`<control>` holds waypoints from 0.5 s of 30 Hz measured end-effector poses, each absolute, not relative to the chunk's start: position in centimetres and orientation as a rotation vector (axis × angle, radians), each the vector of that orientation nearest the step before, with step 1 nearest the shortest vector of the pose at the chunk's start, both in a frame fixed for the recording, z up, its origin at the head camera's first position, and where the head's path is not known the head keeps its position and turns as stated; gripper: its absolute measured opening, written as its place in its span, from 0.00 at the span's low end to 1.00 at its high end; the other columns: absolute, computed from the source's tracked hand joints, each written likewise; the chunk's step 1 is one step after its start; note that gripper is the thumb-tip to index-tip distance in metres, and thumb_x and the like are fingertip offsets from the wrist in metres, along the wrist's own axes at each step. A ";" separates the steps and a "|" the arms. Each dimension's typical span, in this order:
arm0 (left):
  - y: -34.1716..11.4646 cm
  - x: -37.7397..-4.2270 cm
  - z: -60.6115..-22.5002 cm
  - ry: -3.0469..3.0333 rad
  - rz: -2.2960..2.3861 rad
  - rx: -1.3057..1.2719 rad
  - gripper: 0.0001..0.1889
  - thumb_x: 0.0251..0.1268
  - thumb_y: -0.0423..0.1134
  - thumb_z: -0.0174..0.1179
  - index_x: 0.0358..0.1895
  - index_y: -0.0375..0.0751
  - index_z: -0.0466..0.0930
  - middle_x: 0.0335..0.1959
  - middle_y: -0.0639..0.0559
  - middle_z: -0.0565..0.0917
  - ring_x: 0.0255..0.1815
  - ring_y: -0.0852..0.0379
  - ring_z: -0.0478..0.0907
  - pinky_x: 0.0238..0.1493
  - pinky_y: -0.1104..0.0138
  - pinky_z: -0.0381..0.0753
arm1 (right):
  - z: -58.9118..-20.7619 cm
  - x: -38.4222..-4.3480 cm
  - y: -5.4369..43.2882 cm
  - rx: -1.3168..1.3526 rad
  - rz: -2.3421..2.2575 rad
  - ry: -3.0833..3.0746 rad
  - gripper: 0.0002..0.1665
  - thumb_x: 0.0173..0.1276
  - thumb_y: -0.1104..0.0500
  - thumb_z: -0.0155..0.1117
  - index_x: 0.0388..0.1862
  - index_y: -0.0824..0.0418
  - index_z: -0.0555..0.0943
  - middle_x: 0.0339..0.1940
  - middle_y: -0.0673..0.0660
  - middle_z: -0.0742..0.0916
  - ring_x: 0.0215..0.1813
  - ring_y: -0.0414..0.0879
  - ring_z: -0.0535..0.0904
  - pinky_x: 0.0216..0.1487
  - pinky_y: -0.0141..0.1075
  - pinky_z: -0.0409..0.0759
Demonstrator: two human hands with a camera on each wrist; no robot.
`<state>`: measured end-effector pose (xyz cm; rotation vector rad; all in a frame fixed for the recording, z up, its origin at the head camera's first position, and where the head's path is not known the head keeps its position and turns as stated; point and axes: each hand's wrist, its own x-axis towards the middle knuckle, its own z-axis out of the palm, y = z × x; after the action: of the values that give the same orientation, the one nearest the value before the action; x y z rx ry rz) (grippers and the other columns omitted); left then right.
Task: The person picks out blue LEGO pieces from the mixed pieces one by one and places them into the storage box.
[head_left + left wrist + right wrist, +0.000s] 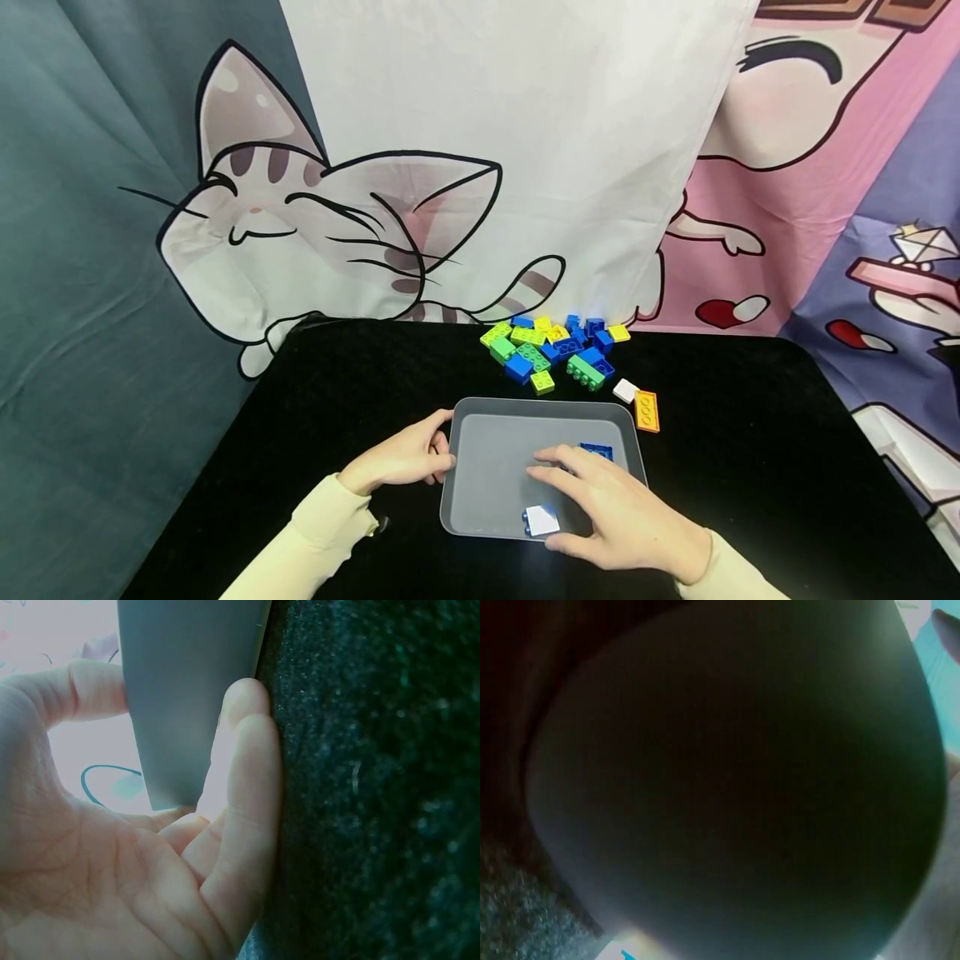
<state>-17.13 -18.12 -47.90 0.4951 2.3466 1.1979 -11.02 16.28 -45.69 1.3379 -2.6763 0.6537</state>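
Note:
A grey tray [495, 467] lies on the black table. My left hand [408, 454] grips its left side; in the left wrist view the thumb and curled fingers [251, 772] are on opposite faces of the tray wall [176, 697]. Over the tray's right half is my right hand [615, 508], its fingers spread and apart, with nothing seen between them. Just left of its thumb, a white-topped block with blue studs [542, 521] sits at the tray's near edge. A blue toy brick [596, 451] shows partly behind the right hand. A large dark blur fills most of the right wrist view.
Beyond the tray lies a loose pile of blue, green and yellow toy bricks [558, 348]. A white brick [625, 390] and an orange brick [647, 412] lie by the tray's far right corner. Printed curtains [525, 100] hang behind the table.

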 end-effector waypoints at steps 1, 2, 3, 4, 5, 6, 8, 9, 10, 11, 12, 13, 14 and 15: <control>-18.1 -17.1 -47.9 2.347 1.197 0.496 0.40 0.65 0.35 0.61 0.80 0.41 0.56 0.32 0.49 0.83 0.29 0.55 0.85 0.31 0.63 0.86 | -45.6 -11.1 16.4 1.332 0.652 -2.679 0.42 0.63 0.34 0.73 0.73 0.44 0.74 0.72 0.48 0.78 0.65 0.41 0.78 0.62 0.50 0.85; -18.1 -17.1 -47.9 2.347 1.195 0.497 0.40 0.65 0.35 0.61 0.80 0.41 0.56 0.32 0.49 0.83 0.29 0.55 0.85 0.31 0.63 0.86 | -45.5 -11.1 16.4 1.327 0.652 -2.682 0.42 0.63 0.34 0.73 0.73 0.44 0.74 0.72 0.48 0.78 0.65 0.41 0.78 0.62 0.50 0.85; -18.1 -17.1 -48.0 2.347 1.195 0.497 0.40 0.65 0.35 0.61 0.81 0.41 0.56 0.32 0.49 0.83 0.29 0.55 0.85 0.31 0.63 0.86 | -45.4 -11.2 16.5 1.320 0.651 -2.687 0.42 0.62 0.34 0.73 0.73 0.43 0.74 0.72 0.48 0.78 0.65 0.41 0.78 0.62 0.50 0.85; -18.2 -17.1 -48.0 2.346 1.196 0.498 0.40 0.65 0.35 0.61 0.81 0.41 0.56 0.32 0.49 0.83 0.29 0.55 0.85 0.31 0.63 0.86 | -45.3 -11.3 16.6 1.316 0.650 -2.690 0.42 0.62 0.34 0.73 0.73 0.43 0.74 0.73 0.49 0.77 0.66 0.42 0.78 0.62 0.50 0.85; -18.2 -17.1 -48.0 2.346 1.196 0.499 0.40 0.65 0.35 0.61 0.81 0.41 0.56 0.32 0.49 0.83 0.29 0.54 0.85 0.31 0.63 0.86 | -45.2 -11.3 16.7 1.308 0.647 -2.692 0.42 0.62 0.34 0.73 0.73 0.42 0.74 0.73 0.48 0.78 0.66 0.42 0.78 0.62 0.50 0.85; -18.2 -17.1 -48.0 2.346 1.197 0.499 0.40 0.65 0.35 0.61 0.81 0.41 0.56 0.32 0.49 0.83 0.29 0.54 0.85 0.31 0.63 0.86 | -45.1 -11.4 16.8 1.298 0.642 -2.695 0.41 0.62 0.33 0.73 0.73 0.42 0.75 0.73 0.48 0.78 0.66 0.42 0.78 0.62 0.50 0.85; -18.2 -17.1 -48.0 2.345 1.198 0.499 0.40 0.65 0.35 0.61 0.81 0.41 0.56 0.31 0.49 0.83 0.29 0.54 0.85 0.31 0.63 0.86 | -45.0 -11.7 17.0 1.285 0.634 -2.694 0.41 0.62 0.34 0.74 0.72 0.42 0.75 0.73 0.48 0.78 0.67 0.43 0.78 0.62 0.49 0.84; -18.2 -17.1 -48.0 2.344 1.199 0.499 0.40 0.65 0.34 0.61 0.81 0.41 0.56 0.31 0.49 0.83 0.29 0.54 0.85 0.31 0.63 0.86 | -45.0 -11.9 17.1 1.276 0.629 -2.693 0.41 0.61 0.34 0.74 0.72 0.42 0.75 0.73 0.48 0.78 0.67 0.43 0.78 0.62 0.49 0.84; -18.2 -17.1 -48.0 2.344 1.200 0.499 0.40 0.65 0.34 0.61 0.81 0.41 0.56 0.31 0.49 0.82 0.29 0.54 0.85 0.31 0.63 0.86 | -44.9 -12.0 17.1 1.267 0.622 -2.692 0.42 0.61 0.35 0.75 0.72 0.42 0.75 0.73 0.48 0.78 0.67 0.43 0.78 0.63 0.49 0.84; -18.2 -17.1 -47.9 2.344 1.199 0.499 0.40 0.65 0.34 0.61 0.81 0.41 0.56 0.31 0.49 0.82 0.29 0.54 0.85 0.31 0.63 0.86 | -44.8 -12.2 17.2 1.253 0.610 -2.693 0.42 0.60 0.35 0.76 0.72 0.42 0.75 0.73 0.48 0.78 0.67 0.42 0.77 0.63 0.49 0.84; -18.2 -17.1 -47.9 2.344 1.198 0.500 0.40 0.65 0.34 0.61 0.81 0.41 0.56 0.32 0.49 0.82 0.29 0.54 0.85 0.31 0.63 0.86 | -44.8 -12.4 17.3 1.241 0.603 -2.695 0.42 0.60 0.36 0.77 0.72 0.42 0.75 0.73 0.48 0.78 0.67 0.42 0.77 0.63 0.49 0.84; -18.2 -17.1 -47.9 2.345 1.199 0.499 0.40 0.65 0.34 0.61 0.81 0.41 0.56 0.32 0.49 0.82 0.29 0.54 0.85 0.31 0.63 0.86 | -44.7 -12.7 17.4 1.231 0.597 -2.695 0.42 0.59 0.37 0.77 0.72 0.42 0.75 0.73 0.49 0.78 0.68 0.42 0.78 0.63 0.49 0.84; -18.2 -17.1 -47.9 2.345 1.198 0.499 0.40 0.65 0.34 0.61 0.81 0.41 0.56 0.32 0.49 0.82 0.29 0.55 0.85 0.31 0.63 0.86 | -44.6 -12.9 17.5 1.219 0.589 -2.694 0.42 0.59 0.37 0.78 0.72 0.43 0.76 0.72 0.49 0.78 0.67 0.42 0.78 0.64 0.49 0.84; -18.2 -17.1 -47.9 2.346 1.198 0.499 0.40 0.65 0.34 0.61 0.81 0.41 0.56 0.32 0.49 0.83 0.29 0.55 0.85 0.31 0.63 0.86 | -44.5 -13.2 17.6 1.204 0.580 -2.699 0.42 0.59 0.37 0.78 0.71 0.43 0.76 0.72 0.49 0.78 0.67 0.42 0.78 0.64 0.49 0.84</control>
<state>-17.09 -18.18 -47.88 0.4988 2.3460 1.1982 -13.17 17.59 -44.47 1.2037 -2.6986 0.5798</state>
